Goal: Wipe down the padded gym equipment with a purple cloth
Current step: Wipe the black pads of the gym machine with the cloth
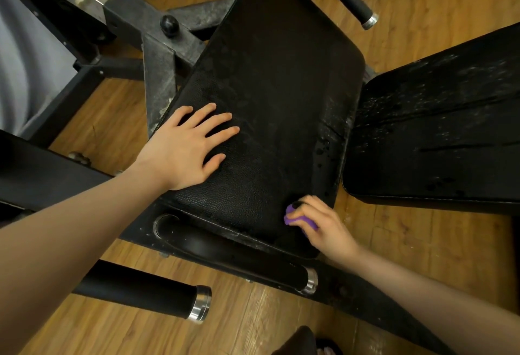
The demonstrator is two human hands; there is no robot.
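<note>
Two hands (183, 146), one purple cloth (292, 218)

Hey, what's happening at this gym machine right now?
A person is wiping a black padded seat. The left hand lies flat on the pad's near left part, bracing it. The right hand grips a bunched purple cloth at the pad's near right corner. Droplets show along that edge and on the neighbouring pad.
</note>
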